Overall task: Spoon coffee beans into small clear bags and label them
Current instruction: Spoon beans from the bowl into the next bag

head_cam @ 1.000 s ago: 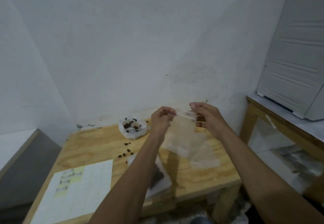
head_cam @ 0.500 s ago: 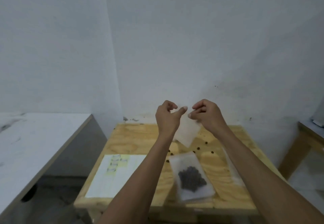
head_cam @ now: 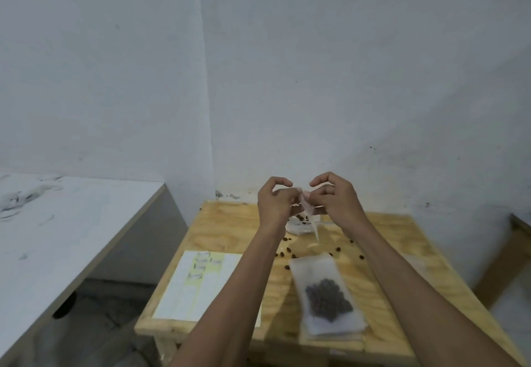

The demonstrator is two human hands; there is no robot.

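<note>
In the head view, the left hand (head_cam: 274, 204) and right hand (head_cam: 334, 201) met just above frame centre, each pinching with curled fingers the top edge of a small, empty, clear plastic bag (head_cam: 311, 221) that hung above the pale plywood table (head_cam: 230, 231). The film looked thin, limp, light and probably slippery, so it was best taken by its mouth, a lip in each hand. It appeared nearly transparent, seen edge-on, above a filled clear bag of dark coffee beans (head_cam: 327, 299) at lower right and a white label sheet (head_cam: 198, 286) at lower left.

Dim, flat, bluish light; soft overall, faint shadows; wide-angle bending at edges.
</note>
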